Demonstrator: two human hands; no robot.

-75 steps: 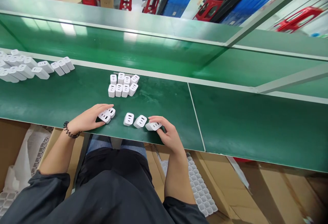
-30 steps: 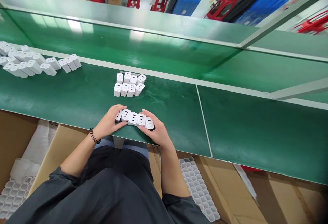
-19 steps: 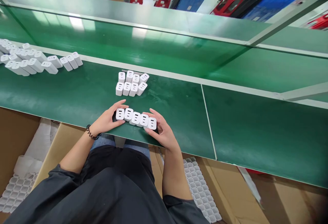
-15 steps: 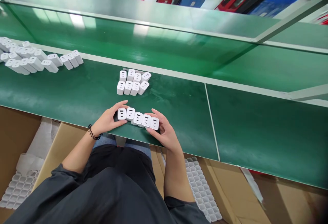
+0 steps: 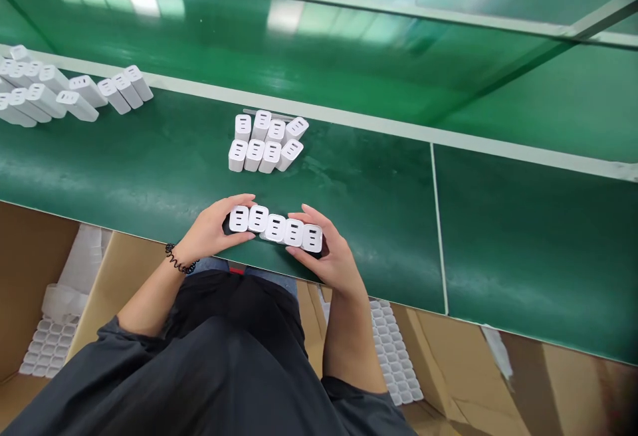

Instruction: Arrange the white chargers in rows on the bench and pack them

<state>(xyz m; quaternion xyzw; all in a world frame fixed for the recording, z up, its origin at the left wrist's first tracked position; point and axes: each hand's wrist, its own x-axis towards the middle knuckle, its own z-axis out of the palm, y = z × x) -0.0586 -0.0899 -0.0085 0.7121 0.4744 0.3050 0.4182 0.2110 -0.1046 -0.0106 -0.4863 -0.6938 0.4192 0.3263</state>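
Observation:
A row of several white charger plugs (image 5: pixel 275 228) stands side by side near the front edge of the green bench (image 5: pixel 149 170), port faces up. My left hand (image 5: pixel 212 232) presses on the row's left end and my right hand (image 5: pixel 329 256) on its right end, so both hands squeeze the row between them. A black coiled band circles my left wrist. Further back sits a tidy block of several more white plugs (image 5: pixel 266 142) in two rows.
A long cluster of white plugs (image 5: pixel 60 90) lies at the far left of the bench. A pale rail (image 5: pixel 349 120) runs along the back. Below the bench stand cardboard boxes (image 5: pixel 30 270) with white cell trays (image 5: pixel 393 356) on both sides of my lap.
The loose plugs have been pushed together into one row between my hands, and the row has lifted slightly. The camera has tilted downward.

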